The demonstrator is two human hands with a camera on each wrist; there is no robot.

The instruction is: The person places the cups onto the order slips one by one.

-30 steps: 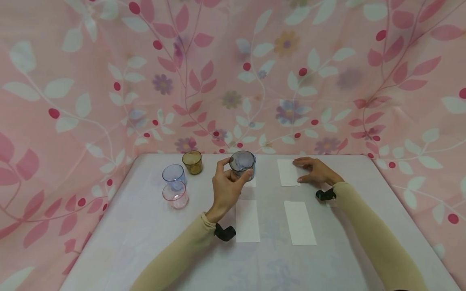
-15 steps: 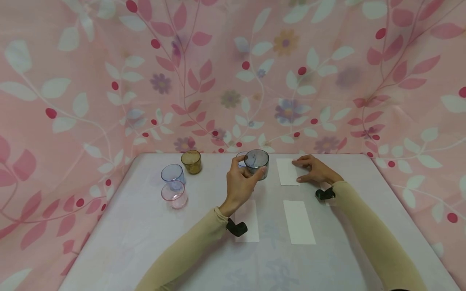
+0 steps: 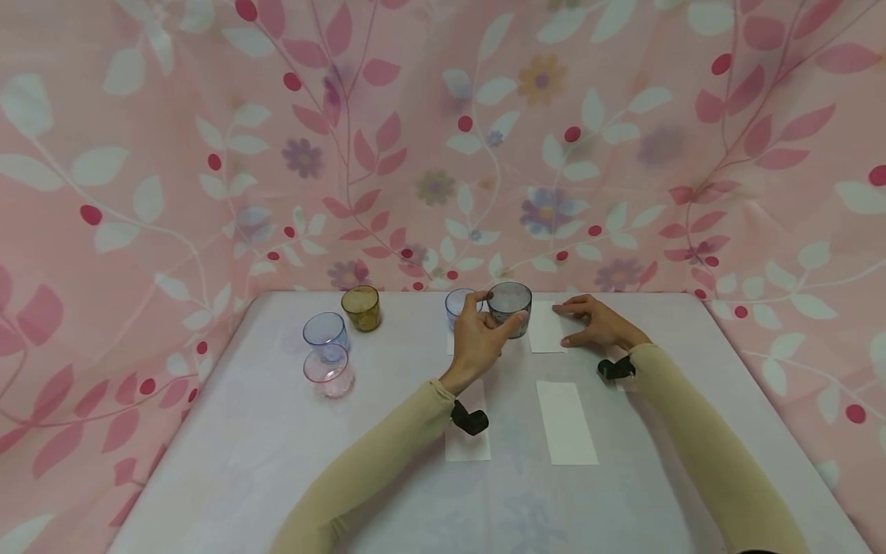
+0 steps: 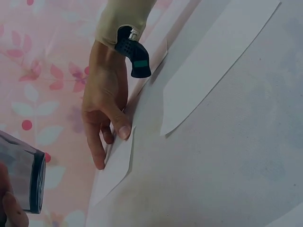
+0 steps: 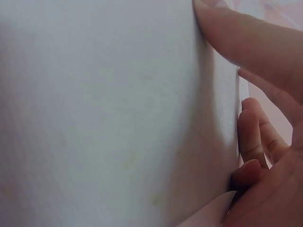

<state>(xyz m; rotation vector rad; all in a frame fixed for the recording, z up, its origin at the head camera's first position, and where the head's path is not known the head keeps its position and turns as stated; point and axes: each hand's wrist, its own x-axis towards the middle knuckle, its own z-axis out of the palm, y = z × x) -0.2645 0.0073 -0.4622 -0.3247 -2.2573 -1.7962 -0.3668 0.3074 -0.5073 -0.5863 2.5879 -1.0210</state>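
My left hand (image 3: 475, 338) grips a grey glass (image 3: 510, 296) between thumb and fingers, mouth up, in the head view. The glass is above the table, just left of and partly over the back right paper slip (image 3: 547, 335). In the left wrist view, part of the grey glass (image 4: 18, 172) shows at the left edge. My right hand (image 3: 601, 323) rests its fingertips at that slip's right side, the fingers loosely bent; the left wrist view shows thumb and index on the slip (image 4: 116, 165). Behind my left hand, a light blue glass (image 3: 458, 304) stands on another slip, partly hidden.
At the left stand an amber glass (image 3: 361, 309), a blue glass (image 3: 325, 332) and a pink glass (image 3: 328, 373). Nearer slips lie at front left (image 3: 467, 448) and front right (image 3: 566, 423); another shows partly under my right wrist. A floral curtain (image 3: 436, 154) hangs behind the table (image 3: 208, 462).
My left hand has carried the grey glass rightward, from in front of the light blue glass toward the back right slip. The light blue glass has come into sight. My right hand stays in place.
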